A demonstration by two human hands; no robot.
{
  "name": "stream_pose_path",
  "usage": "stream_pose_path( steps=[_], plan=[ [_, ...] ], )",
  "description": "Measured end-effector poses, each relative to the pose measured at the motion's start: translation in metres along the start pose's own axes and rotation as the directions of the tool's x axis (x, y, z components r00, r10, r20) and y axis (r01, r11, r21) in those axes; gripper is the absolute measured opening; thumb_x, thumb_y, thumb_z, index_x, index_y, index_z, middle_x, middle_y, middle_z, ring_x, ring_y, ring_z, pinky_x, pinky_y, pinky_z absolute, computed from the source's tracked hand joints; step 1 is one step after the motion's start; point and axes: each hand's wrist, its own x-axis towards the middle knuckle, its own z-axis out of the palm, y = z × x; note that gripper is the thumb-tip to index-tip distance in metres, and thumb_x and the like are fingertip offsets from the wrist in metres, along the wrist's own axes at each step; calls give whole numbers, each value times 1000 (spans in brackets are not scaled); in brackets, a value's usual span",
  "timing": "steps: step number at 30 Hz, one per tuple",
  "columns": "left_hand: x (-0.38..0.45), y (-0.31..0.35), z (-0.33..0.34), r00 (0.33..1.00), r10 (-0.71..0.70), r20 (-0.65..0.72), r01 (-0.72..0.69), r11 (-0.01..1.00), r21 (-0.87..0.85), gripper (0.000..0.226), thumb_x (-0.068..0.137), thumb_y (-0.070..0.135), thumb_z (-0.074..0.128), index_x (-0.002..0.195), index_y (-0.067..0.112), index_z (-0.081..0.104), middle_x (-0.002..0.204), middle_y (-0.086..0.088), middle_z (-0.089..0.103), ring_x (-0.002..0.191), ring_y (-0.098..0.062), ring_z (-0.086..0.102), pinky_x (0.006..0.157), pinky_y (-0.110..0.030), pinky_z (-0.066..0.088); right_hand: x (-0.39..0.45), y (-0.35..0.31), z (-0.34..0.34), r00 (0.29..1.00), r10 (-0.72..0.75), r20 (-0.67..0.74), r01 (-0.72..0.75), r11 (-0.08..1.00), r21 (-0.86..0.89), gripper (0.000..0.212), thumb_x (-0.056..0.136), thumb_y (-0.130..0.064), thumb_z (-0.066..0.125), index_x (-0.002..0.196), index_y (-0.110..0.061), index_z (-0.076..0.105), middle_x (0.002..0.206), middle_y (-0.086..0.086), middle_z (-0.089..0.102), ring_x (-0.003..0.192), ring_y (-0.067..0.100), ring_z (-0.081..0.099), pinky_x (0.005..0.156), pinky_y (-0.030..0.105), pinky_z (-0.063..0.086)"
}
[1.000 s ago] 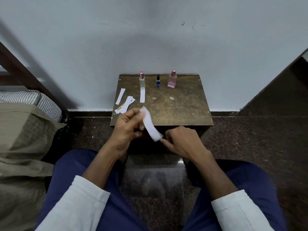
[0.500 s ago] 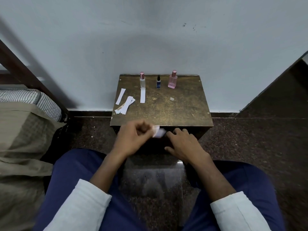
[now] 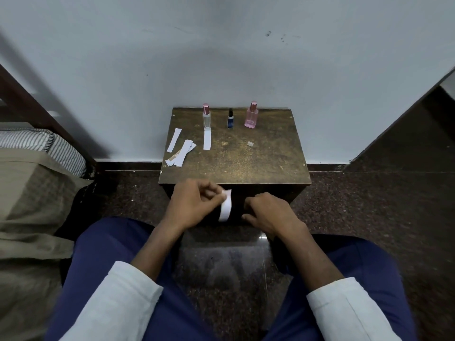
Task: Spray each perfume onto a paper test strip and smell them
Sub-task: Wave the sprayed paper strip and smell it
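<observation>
Head view shows the left hand (image 3: 194, 205) pinching a paper test strip (image 3: 225, 206) by its top just before the small table (image 3: 270, 153), the right hand (image 3: 267, 212) loosely curled and holding nothing, so fingers should stay clear of the dangling end before spraying.

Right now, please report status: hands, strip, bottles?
Left hand pinches a paper strip, strip hanging down. Right hand loosely curled, holds nothing. Three bottles upright at the table's far edge, untouched. Nothing in the way.
</observation>
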Motion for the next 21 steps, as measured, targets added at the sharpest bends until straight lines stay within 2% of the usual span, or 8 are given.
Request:
stream_pose_path(
  steps=[1,2,6,10,14,18,20,21],
  plan=[
    [-1,1,1,999,-36,22,40,972,-231,7,92,30,85,95,26,80,78,6,79,68,-8,75,61,-25,55,1,1,1,1000,0,3,-1,1000,2,38,99,-51,62,127,-24,65,120,4,66,112,28,66,87,45,57],
    [-2,4,0,999,-47,12,48,936,-348,7,94,25,84,98,22,79,79,2,79,69,-12,76,59,-23,56,2,1,2,1000,-2,-4,2,1000,5,38,99,-50,62,126,-24,66,120,4,66,112,28,66,86,44,57],
    [-1,7,-1,998,48,-50,-60,966,-252,13,98,14,78,110,21,79,83,1,77,73,-16,79,66,-30,66,4,-2,4,990,-34,-138,29,999,-36,45,98,-49,62,134,-22,60,135,8,59,129,31,56,91,45,55],
    [-4,13,-4,995,18,-99,-45,959,-278,6,100,12,76,105,15,79,81,-2,79,71,-15,80,67,-30,66,5,-9,0,929,-109,-354,81,992,-93,69,96,-51,63,155,-21,42,171,14,27,161,35,17,119,51,39],
    [-8,20,-11,994,37,-98,-69,935,-347,10,103,17,72,110,14,78,80,-3,80,73,-13,79,66,-21,61,4,-15,2,913,-129,-388,69,984,-166,99,93,-78,48,169,-28,10,176,16,-9,162,40,-13,129,61,9],
    [-11,27,-17,986,130,-105,-158,927,-341,12,101,20,73,111,20,80,92,5,81,78,-11,75,64,-23,59,5,-12,9,935,-95,-342,44,987,-155,105,90,-88,37,168,-34,-8,173,17,-22,158,44,-23,128,67,3],
    [-12,29,-22,987,161,-10,-138,813,-566,10,98,19,75,105,17,81,90,6,79,69,-6,64,57,-18,52,7,-9,10,941,-84,-327,38,989,-146,105,89,-89,36,168,-34,-7,173,17,-22,158,44,-25,128,67,1],
    [-14,32,-27,982,168,87,-41,639,-768,11,93,24,79,101,16,81,85,6,75,66,-4,59,53,-15,49,7,-8,10,947,-73,-312,29,989,-146,105,89,-89,34,168,-33,-7,173,18,-21,157,45,-25,127,67,1]
  ],
)
